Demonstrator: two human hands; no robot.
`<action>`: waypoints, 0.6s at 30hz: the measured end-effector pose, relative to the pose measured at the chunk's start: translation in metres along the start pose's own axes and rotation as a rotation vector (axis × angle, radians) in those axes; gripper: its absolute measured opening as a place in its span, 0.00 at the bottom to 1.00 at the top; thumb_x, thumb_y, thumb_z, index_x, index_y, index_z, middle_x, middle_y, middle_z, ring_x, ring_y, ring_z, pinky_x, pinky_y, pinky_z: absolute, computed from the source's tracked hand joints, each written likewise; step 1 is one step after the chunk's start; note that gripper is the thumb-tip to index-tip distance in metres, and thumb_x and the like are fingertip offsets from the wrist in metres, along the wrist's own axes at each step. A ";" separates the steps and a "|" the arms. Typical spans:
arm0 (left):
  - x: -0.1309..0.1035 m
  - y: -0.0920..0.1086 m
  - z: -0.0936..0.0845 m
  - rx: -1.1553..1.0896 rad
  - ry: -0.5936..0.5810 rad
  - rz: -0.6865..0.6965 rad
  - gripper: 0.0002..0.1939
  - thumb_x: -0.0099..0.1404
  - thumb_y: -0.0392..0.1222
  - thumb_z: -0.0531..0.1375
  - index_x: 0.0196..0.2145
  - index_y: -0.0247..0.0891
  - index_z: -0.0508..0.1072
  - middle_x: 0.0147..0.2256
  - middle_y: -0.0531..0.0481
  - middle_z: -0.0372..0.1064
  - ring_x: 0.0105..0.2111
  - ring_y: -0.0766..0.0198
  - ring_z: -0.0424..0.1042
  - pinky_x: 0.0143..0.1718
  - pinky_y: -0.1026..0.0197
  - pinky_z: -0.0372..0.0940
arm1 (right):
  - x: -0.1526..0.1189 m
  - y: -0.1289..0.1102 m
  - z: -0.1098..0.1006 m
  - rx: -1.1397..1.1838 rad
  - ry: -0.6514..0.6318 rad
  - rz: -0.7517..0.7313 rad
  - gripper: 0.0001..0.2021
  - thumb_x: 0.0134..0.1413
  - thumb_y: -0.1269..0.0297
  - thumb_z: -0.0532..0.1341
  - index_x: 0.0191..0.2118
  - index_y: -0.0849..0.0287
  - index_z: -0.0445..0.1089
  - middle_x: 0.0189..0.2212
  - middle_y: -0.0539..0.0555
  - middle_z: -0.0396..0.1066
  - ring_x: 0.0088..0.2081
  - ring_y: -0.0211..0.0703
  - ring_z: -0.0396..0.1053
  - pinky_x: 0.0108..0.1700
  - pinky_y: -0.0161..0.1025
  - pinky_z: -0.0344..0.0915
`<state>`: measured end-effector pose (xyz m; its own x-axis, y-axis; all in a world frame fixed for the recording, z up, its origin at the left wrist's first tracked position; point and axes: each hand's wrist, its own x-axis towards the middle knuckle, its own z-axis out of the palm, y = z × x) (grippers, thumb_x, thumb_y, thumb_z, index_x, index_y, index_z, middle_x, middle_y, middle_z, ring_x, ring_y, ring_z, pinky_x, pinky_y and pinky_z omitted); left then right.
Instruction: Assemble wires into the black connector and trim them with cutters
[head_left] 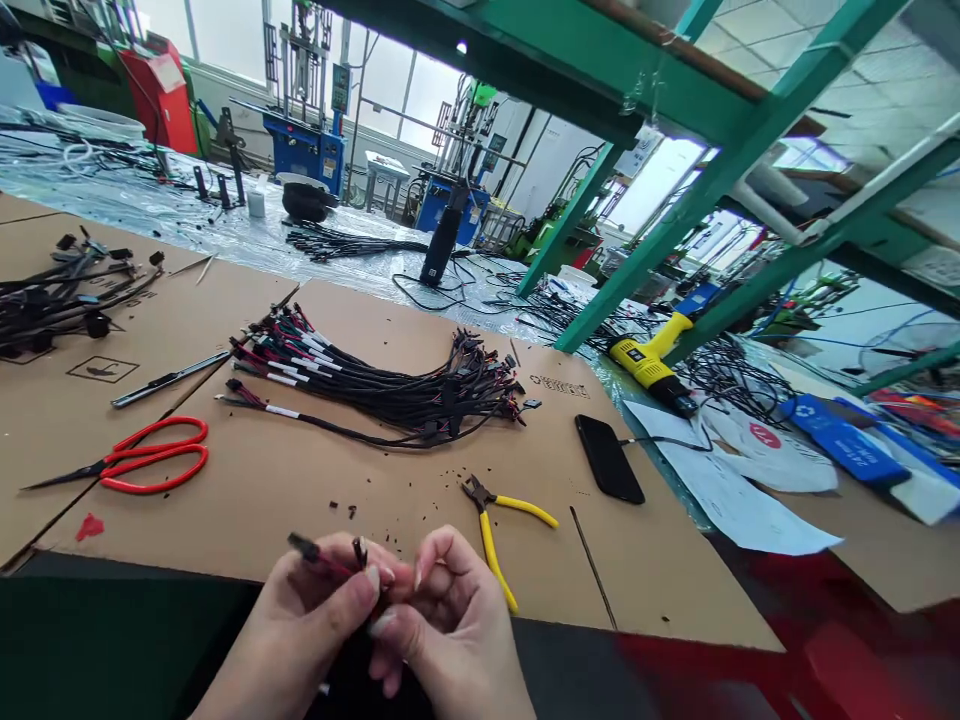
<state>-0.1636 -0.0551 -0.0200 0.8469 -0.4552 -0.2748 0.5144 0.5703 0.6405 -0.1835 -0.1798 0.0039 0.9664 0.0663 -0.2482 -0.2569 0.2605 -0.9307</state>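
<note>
My left hand (pixel 319 615) is closed on the end of a wire harness (pixel 305 547), with a dark connector and thin red and black wires sticking out between the fingers. Close beside it, my right hand (pixel 461 625) pinches at the same wires; what lies between thumb and fingers is mostly hidden. Beyond the hands lies a bundle of black wire harnesses (pixel 390 395) with white labels and small connectors. Yellow-handled cutting pliers (pixel 491 510) rest spread on the cardboard, just past my right hand. Small dark scraps (pixel 352 512) are scattered in front of the hands.
Red-handled scissors (pixel 154 457) and a utility knife (pixel 169 380) lie to the left on the cardboard (pixel 247 500). More harnesses (pixel 67 290) are at far left. At right are a phone (pixel 609 458), paper sheets (pixel 735 480) and a yellow heat gun (pixel 652 360). Green frame posts (pixel 637 250) slant behind.
</note>
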 end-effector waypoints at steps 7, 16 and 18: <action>0.006 0.015 -0.011 0.184 0.143 0.225 0.16 0.46 0.53 0.69 0.22 0.38 0.73 0.19 0.53 0.66 0.24 0.66 0.68 0.29 0.64 0.72 | 0.001 -0.010 -0.096 -1.356 0.250 -0.216 0.34 0.50 0.45 0.59 0.57 0.62 0.58 0.60 0.66 0.51 0.64 0.58 0.41 0.61 0.57 0.45; 0.019 0.015 0.028 0.307 0.197 0.153 0.24 0.41 0.57 0.70 0.28 0.35 0.74 0.19 0.51 0.66 0.24 0.62 0.70 0.26 0.61 0.70 | 0.012 0.002 -0.154 -1.611 0.275 -0.248 0.30 0.53 0.54 0.55 0.60 0.64 0.58 0.49 0.67 0.63 0.53 0.60 0.58 0.55 0.62 0.52; 0.019 0.008 0.027 0.300 0.185 0.097 0.25 0.39 0.57 0.71 0.28 0.35 0.74 0.19 0.51 0.66 0.22 0.63 0.69 0.24 0.62 0.69 | 0.012 0.003 -0.159 -1.542 0.326 -0.326 0.26 0.55 0.58 0.53 0.57 0.65 0.62 0.45 0.66 0.65 0.49 0.57 0.61 0.51 0.58 0.58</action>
<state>-0.1469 -0.0774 -0.0004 0.9138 -0.2620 -0.3103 0.3916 0.3663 0.8441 -0.1729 -0.3312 -0.0450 0.9879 -0.0455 0.1485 -0.0033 -0.9621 -0.2728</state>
